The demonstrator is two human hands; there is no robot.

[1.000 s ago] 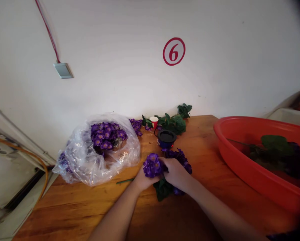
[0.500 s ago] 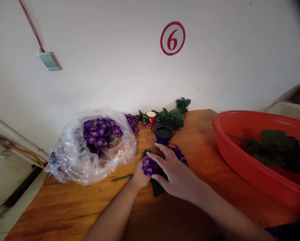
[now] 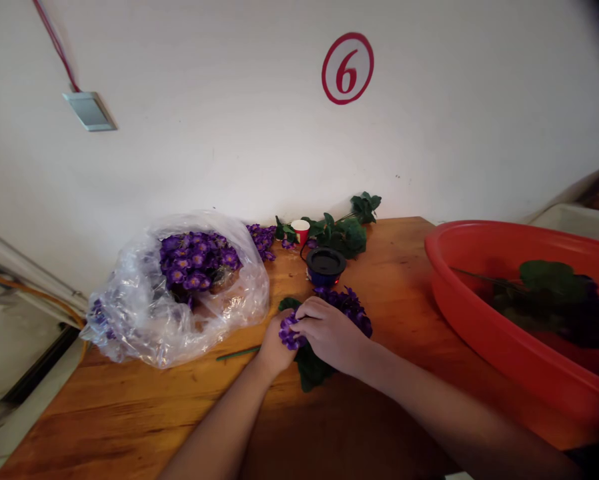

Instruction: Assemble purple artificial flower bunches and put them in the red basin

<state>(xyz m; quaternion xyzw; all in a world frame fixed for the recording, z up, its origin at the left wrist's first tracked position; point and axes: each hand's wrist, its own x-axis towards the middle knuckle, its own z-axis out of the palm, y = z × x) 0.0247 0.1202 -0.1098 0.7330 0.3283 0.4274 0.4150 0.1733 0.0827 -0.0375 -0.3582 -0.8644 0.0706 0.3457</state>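
A purple artificial flower spray (image 3: 290,335) with dark green leaves (image 3: 312,368) is at the table's middle. My left hand (image 3: 274,347) is closed around its stem side, with the fingers mostly hidden behind the blossoms. A green stem (image 3: 237,353) sticks out to the left beyond my wrist. From the right, my right hand (image 3: 332,337) pinches the purple blossoms with its fingers drawn together. More purple blossoms (image 3: 352,310) lie just behind my right hand. Beyond them stands a small dark blue pot (image 3: 325,265) with a black top and a red light.
On the left lies a clear plastic bag (image 3: 179,330) holding purple flowers (image 3: 197,260). A red-and-white paper cup (image 3: 301,231) and green leafy stems (image 3: 347,235) are near the wall. At right, a large red basin (image 3: 459,320) holds leaves and flowers.
My right hand's spread fingers have closed onto the purple blossoms. My left hand keeps its hold. The whole view has shifted slightly.
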